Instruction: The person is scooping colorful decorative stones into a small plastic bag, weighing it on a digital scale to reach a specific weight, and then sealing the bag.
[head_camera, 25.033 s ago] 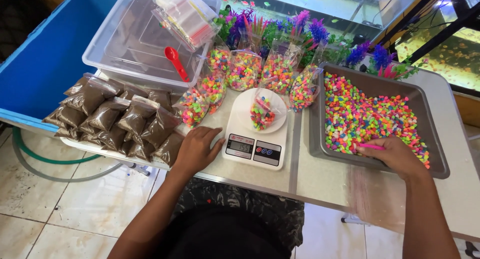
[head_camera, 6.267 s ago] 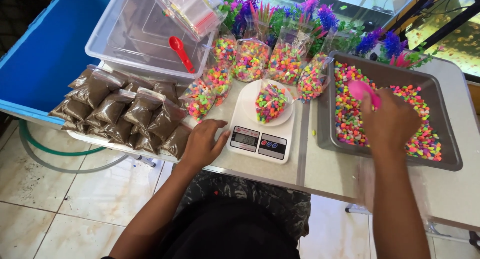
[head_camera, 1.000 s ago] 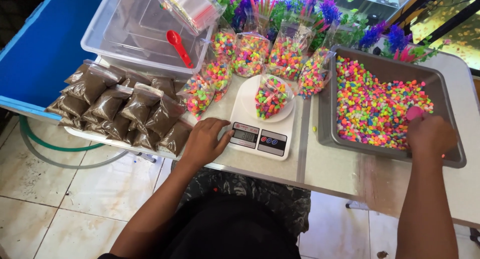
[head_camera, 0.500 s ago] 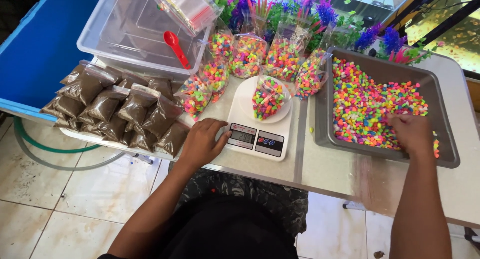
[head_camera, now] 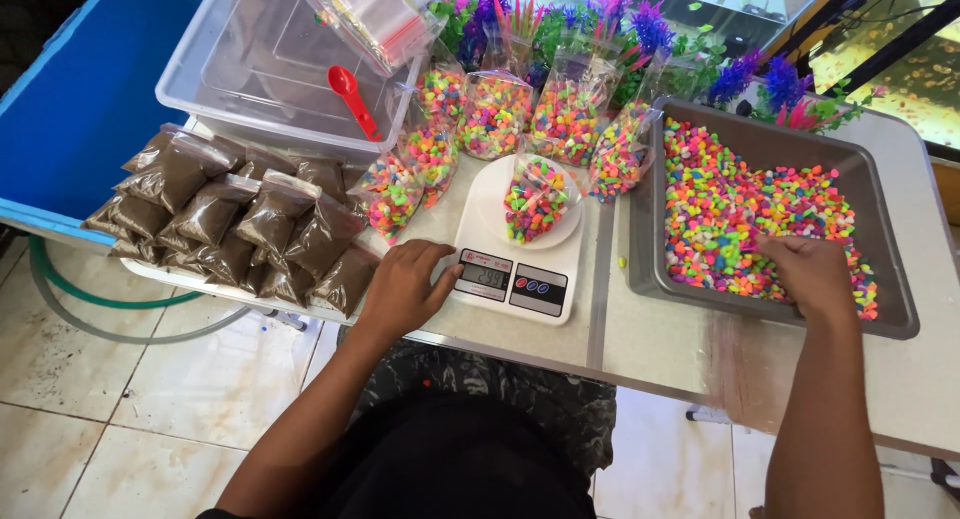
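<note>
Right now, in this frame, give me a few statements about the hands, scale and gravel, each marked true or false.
1. The right hand is in the grey tray of coloured gravel. True.
2. The left hand holds the red scoop. False: it rests on the table beside the white scale; the scoop lies in the clear bin.
3. A bag of coloured gravel sits on the scale. True.
4. The brown bags lie right of the scale. False: left.
</note>
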